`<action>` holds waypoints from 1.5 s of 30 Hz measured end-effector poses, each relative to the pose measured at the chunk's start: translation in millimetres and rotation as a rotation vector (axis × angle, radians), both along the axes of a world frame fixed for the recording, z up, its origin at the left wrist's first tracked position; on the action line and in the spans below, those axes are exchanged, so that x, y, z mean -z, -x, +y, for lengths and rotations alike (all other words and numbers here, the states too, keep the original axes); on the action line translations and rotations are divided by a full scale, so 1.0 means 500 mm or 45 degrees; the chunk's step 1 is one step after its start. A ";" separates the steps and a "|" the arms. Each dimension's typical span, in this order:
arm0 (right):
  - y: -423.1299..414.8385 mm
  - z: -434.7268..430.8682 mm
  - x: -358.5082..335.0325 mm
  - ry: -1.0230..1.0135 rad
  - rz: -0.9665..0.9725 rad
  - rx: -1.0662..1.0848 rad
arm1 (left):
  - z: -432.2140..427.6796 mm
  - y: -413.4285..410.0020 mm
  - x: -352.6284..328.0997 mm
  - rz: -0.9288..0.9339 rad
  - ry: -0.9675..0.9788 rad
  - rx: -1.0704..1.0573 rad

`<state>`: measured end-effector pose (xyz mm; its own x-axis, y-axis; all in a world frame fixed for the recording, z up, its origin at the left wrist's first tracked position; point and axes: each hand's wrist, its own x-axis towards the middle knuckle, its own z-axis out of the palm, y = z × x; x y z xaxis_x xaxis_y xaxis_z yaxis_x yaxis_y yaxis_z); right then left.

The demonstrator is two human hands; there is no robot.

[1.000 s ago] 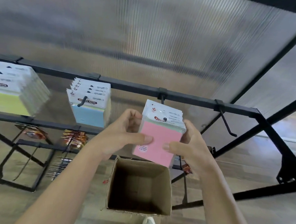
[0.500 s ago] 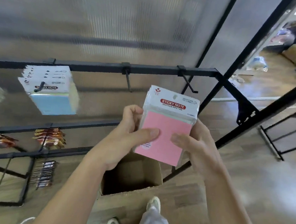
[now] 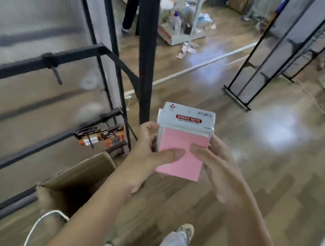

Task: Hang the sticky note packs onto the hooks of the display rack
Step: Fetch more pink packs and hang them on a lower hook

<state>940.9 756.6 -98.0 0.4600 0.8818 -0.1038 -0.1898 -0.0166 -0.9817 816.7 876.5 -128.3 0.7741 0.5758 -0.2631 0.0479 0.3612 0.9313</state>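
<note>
Wood-plank floor point(image 3: 272, 173), glossy, fills most of the view.

Black metal display rack point(image 3: 79, 52) on the left, w/ frosted ribbed panel behind. 1 short black hook point(image 3: 56, 74) visible on its upper rail, bare.

1 brown cardboard box point(image 3: 85, 168), top open, on the floor below the rack.

2 hands in view. Left hand point(image 3: 146, 161) & right hand point(image 3: 218, 168) share the pink sticky note packs point(image 3: 183, 144), a stack in clear wrap. Several packs, exact no. can't tell. Each grip is clamped on the stack: thumbs across the pink face, fingers behind the side edges.

Stack is in the air in front of the person, right of the rack's upright, well apart from the hook. Long axis runs up-down; white "STICKY NOTE" header end points up, pink face to the camera.

2 bunches of dark orange-printed packets point(image 3: 112, 137) hang on a lower rail.
</note>
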 end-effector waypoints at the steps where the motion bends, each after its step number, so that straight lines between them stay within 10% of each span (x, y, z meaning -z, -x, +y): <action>1: -0.037 -0.019 -0.001 -0.004 -0.015 0.021 | -0.014 -0.044 0.000 0.009 -0.004 0.022; 17: -0.568 -0.214 0.008 0.014 -0.033 0.743 | -0.178 -0.670 -0.019 -0.021 0.014 0.275; 45: -1.754 -0.121 -0.041 -0.054 -0.465 0.832 | -0.101 -1.876 -0.053 -0.190 -0.061 0.257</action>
<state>1817.7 696.1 -77.8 0.8901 0.4169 0.1841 0.1903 0.0271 -0.9814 1754.6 826.2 -101.6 0.9028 0.4149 -0.1136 -0.0248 0.3139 0.9491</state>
